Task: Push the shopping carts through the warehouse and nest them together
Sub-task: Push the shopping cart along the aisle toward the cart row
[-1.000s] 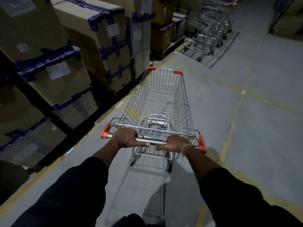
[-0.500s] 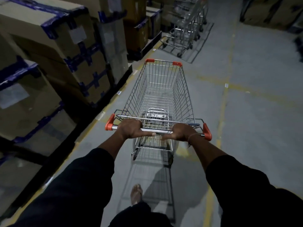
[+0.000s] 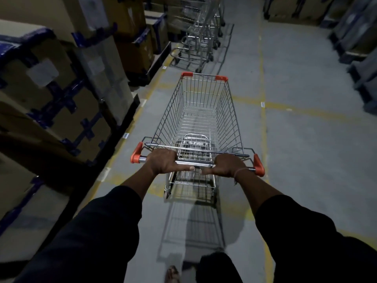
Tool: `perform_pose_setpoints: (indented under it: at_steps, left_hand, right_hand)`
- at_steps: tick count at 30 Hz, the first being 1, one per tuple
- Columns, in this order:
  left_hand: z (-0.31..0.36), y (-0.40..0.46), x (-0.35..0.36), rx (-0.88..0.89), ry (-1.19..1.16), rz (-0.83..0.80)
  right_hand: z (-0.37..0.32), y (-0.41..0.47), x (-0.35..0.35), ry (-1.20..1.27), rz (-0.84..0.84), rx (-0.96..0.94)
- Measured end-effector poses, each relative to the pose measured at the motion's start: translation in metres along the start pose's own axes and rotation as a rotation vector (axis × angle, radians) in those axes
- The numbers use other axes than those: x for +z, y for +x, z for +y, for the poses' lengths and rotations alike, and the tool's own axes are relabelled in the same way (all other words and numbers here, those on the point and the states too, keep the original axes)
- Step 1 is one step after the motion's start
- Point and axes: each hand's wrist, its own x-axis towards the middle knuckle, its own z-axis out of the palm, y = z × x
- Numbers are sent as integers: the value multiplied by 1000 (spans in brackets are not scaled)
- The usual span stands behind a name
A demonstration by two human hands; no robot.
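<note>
A wire shopping cart (image 3: 201, 111) with orange corner caps rolls on the grey floor straight ahead of me. My left hand (image 3: 164, 161) grips the left part of its steel handle bar (image 3: 193, 162), fingers curled over the top. My right hand (image 3: 228, 166) grips the right part of the same bar. The basket holds nothing; its child-seat flap lies folded near the handle. A row of nested carts (image 3: 201, 31) stands ahead, just beyond the cart's front and slightly left.
Stacked cardboard boxes with blue strapping (image 3: 61, 94) line the left side on dark pallets, close to the cart. More dark stacks (image 3: 359, 41) stand at the far right. Yellow floor lines (image 3: 263, 111) mark the aisle, which is wide to the right.
The cart and I have moved forward along the aisle. The row of nested carts is nearer and now almost in line with my cart. Both hands keep their grip.
</note>
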Motion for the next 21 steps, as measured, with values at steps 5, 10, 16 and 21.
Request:
perform_pose_setpoints:
  at_steps: [5, 10, 16, 21]
  left_hand:
    - [-5, 84, -27, 45, -16, 27]
    - [-7, 178, -45, 28, 27, 69]
    - [0, 279, -62, 18, 6, 47]
    - [1, 350, -68, 10, -29, 78]
  right_hand:
    - [30, 53, -51, -2, 67, -22]
    - [76, 115, -103, -9, 99, -40]
    - [137, 182, -163, -42, 67, -46]
    - [183, 238, -200, -119, 105, -34]
